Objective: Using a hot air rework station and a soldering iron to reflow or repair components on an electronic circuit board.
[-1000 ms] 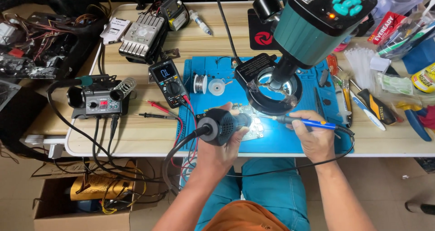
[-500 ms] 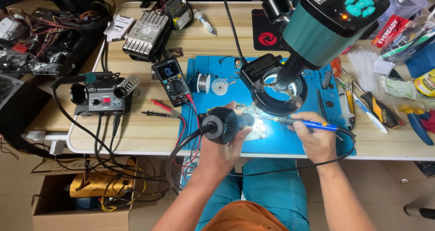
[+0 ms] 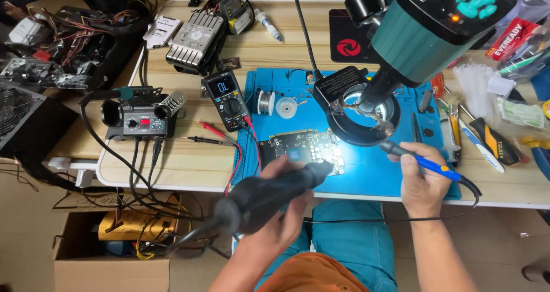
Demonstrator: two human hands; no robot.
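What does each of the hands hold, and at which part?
The left hand grips a black hot-air handle around its body. The right hand holds a blue soldering iron by its grip, like a pen.

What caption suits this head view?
Left hand holds a black hot-air tool, right hand a blue iron, over a circuit board.

Bench surfaces: matt blue rubbery work mat (image 3: 366, 172) over pale, smooth wood-grain tabletop (image 3: 189, 160).
Matt black plastic hot-air handle (image 3: 275, 192); glossy blue plastic soldering-iron grip (image 3: 432, 167); bare ribbed metal heat sink (image 3: 195, 37).
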